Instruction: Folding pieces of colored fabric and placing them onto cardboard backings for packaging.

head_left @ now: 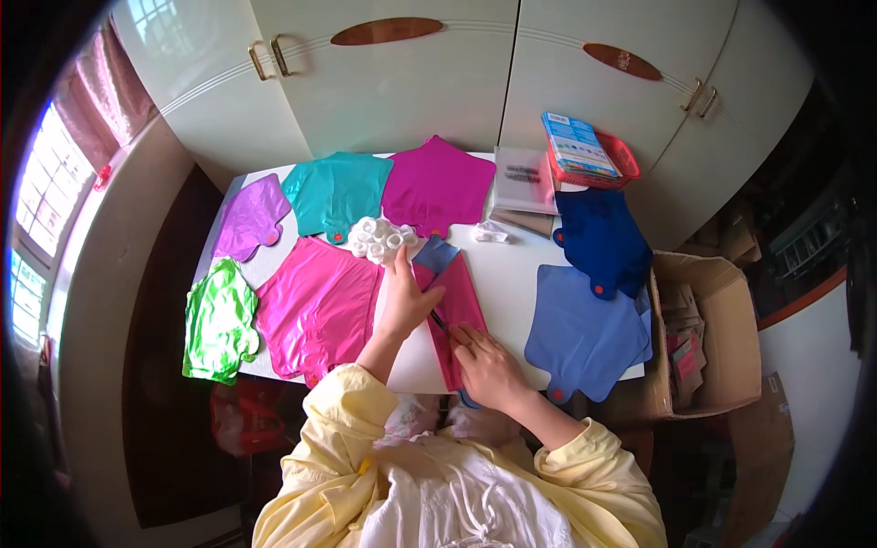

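A long, narrow folded bundle of pink foil with blue at its ends lies in front of me on the white table. It looks like a stack of flat, uninflated foil balloons. My right hand rests flat on its near half, fingers stretched out. At its left edge is my left hand, thumb and forefinger apart, the fingertips close to a heap of small white rolls. A small dark spot by the left palm is too unclear to name. A large pink foil balloon lies flat beside my left wrist.
Flat foil balloons in green, purple, teal, magenta, dark blue and light blue surround the work. A red basket holds blue packets. A cardboard box stands right of the table.
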{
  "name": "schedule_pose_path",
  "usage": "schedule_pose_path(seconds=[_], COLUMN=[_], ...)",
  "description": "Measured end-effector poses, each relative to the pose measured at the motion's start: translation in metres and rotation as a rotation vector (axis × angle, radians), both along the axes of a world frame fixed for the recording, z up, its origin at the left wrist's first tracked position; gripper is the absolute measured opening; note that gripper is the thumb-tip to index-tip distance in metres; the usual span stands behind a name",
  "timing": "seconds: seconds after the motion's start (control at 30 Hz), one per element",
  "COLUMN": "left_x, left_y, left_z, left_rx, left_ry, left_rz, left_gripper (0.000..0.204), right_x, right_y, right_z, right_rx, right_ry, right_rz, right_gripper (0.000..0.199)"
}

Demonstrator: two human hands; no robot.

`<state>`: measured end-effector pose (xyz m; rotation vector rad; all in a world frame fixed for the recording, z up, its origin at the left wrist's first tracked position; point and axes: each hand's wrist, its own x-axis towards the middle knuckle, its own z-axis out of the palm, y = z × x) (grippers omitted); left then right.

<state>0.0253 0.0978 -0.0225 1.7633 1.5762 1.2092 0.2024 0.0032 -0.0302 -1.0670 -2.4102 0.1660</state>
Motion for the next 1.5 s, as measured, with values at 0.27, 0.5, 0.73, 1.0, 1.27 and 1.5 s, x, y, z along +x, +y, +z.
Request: schedule_pose_path(seconds=[0.27,0.5,0.73,1.0,1.27,1.5], left_x=[-0.001,-0.006,-0.006,-0.007,-0.015,-0.018], left_y=[-0.028,-0.014,-0.017,-0.017,-0.015,-0.020], left_z=[-0.001,0.002,0.000,0.001,-0.001,0.001], left_rx=[-0.229,-0.257,-0.252,-0.239,-0.236,-0.186], left_ry=[0.370,0.436,0.412,0.443,0.449,0.451], left_rz=[-0.015,-0.055,-0.053,-0.072,-0.167,-0.193], left_gripper=[0.070,0.037,0.036,0.034,0.031,0.030], right_x=[0.001,0.007,0.005,0.001,0.001,-0.001], right_y=[0.003,0.015,0.020,0.023,0.023,0.020], right_z=[0.000,-0.001,0.014,-0.003,-0.006,-0.005], right_rx=[-0.010,0.008,-0.051,-0.020,0.064,0.086], right_ry=[0.001,-0.022,0.053,0.117,0.050,0.030], right_rz=[-0.007,0.020,0.037,-0.041,-0.061,-0.136], right_gripper=[0.029,0.029,0.022,0.018,0.024,0.033])
